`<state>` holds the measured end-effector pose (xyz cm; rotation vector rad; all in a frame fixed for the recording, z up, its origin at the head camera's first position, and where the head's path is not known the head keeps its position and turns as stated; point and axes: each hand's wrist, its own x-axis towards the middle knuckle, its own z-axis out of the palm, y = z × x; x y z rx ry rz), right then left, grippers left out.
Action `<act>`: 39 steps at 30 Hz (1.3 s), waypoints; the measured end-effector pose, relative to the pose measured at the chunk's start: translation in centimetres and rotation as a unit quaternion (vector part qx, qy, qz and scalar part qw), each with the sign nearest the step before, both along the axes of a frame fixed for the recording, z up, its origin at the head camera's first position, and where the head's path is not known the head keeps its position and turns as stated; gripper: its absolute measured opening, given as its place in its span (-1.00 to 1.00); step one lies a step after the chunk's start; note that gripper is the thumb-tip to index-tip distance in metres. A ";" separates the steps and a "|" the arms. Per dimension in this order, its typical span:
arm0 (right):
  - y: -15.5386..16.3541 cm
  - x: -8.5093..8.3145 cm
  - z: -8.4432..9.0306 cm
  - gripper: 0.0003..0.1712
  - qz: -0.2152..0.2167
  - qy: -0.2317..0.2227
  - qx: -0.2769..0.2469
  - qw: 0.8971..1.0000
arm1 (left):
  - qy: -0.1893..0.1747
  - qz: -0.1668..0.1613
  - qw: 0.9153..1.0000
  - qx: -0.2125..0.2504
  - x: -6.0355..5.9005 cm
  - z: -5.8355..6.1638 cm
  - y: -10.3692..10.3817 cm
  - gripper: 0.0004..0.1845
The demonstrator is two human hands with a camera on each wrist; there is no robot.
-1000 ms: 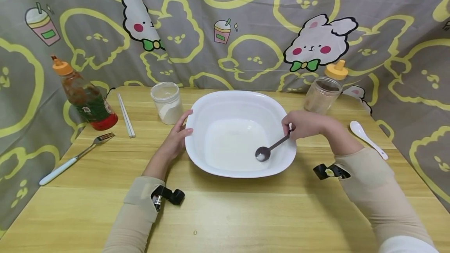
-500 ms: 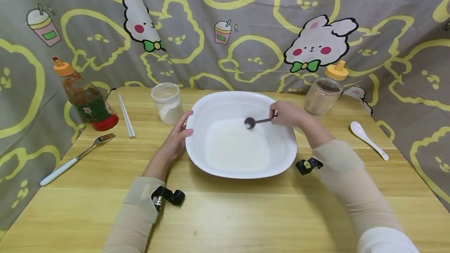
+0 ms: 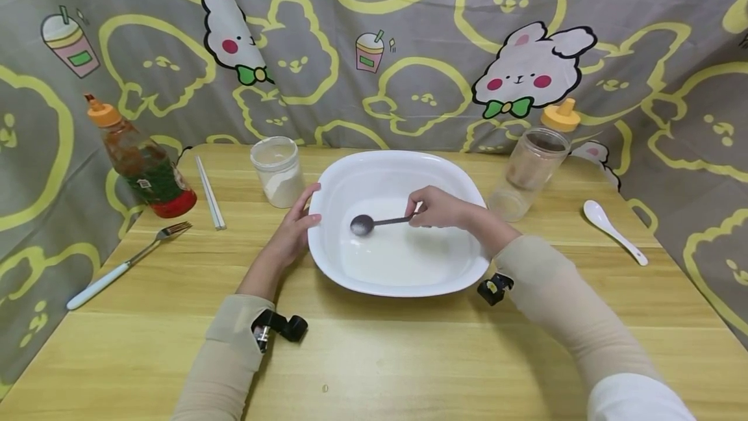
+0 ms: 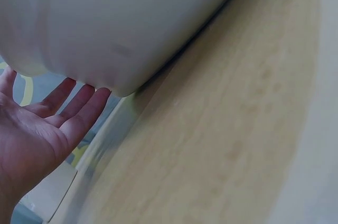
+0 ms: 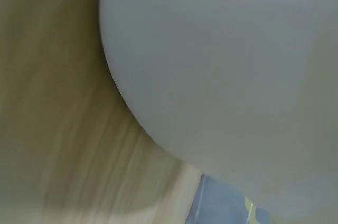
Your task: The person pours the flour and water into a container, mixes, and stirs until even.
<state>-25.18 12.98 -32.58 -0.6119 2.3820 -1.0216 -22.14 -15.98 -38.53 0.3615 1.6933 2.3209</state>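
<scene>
Right hand (image 3: 439, 208): fingers curled round the handle of one dark metal spoon (image 3: 374, 222), held over the inside of the bowl, spoon head toward the left wall, white powder on it.

Left hand (image 3: 292, 229): fingers straight and relaxed, pressed flat against the bowl's left outer wall; holds nothing. The left wrist view shows the palm (image 4: 31, 139) open, fingertips at the bowl's underside.

One white bowl (image 3: 333, 258): broad, rounded-square, centre of the wooden table (image 3: 409, 356), white contents at the bottom.

Left of the bowl:
- one open jar of white powder (image 3: 276, 171), just beside the left hand;
- one pair of white chopsticks (image 3: 209, 192);
- one red sauce bottle (image 3: 142, 160), orange cap;
- one fork (image 3: 125, 264), pale handle.

Right of the bowl:
- one clear jar (image 3: 528, 171), near the right forearm;
- one orange-capped bottle (image 3: 560, 117) behind it, mostly hidden;
- one white ceramic spoon (image 3: 613, 231), well apart.
</scene>
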 end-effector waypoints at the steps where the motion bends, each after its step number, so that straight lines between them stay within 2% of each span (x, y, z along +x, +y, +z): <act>1: -0.1 0.3 0.0 -0.84 0.013 -0.003 -0.002 1.000 | 0.001 0.000 1.000 0.001 0.0 0.0 0.0 -0.34; 7: 0.6 1.5 0.1 -0.91 0.092 -0.019 -0.002 0.996 | -0.002 0.001 1.000 0.000 0.0 0.0 0.0 -0.34; 11: 2.3 2.4 0.9 -0.92 0.136 -0.004 0.023 0.990 | -0.003 0.001 1.000 -0.001 0.0 0.1 0.0 -0.33; 16: 4.5 3.0 2.8 -0.86 0.149 0.025 0.068 0.986 | 0.001 0.001 1.000 0.001 -0.1 0.1 0.0 -0.34; 21: 6.0 3.0 4.6 -0.84 0.127 0.060 0.116 0.983 | 0.001 0.004 1.000 -0.003 -0.1 0.0 0.0 -0.34; 26: 6.7 2.4 5.4 -0.85 0.075 0.099 0.141 0.982 | -0.001 0.004 1.000 -0.001 0.0 0.0 0.0 -0.35; 31: 6.5 1.2 4.6 -0.89 0.010 0.145 0.166 0.975 | 0.004 0.000 1.000 0.005 -0.1 -0.1 0.0 -0.36; 34: 5.8 0.5 3.7 -0.92 -0.014 0.172 0.177 0.969 | 0.006 -0.003 1.000 0.009 -0.1 -0.1 0.0 -0.36; 39: 4.0 -0.1 2.3 -0.96 -0.019 0.183 0.122 0.975 | -0.002 -0.001 1.000 0.008 -0.1 -0.2 0.0 -0.36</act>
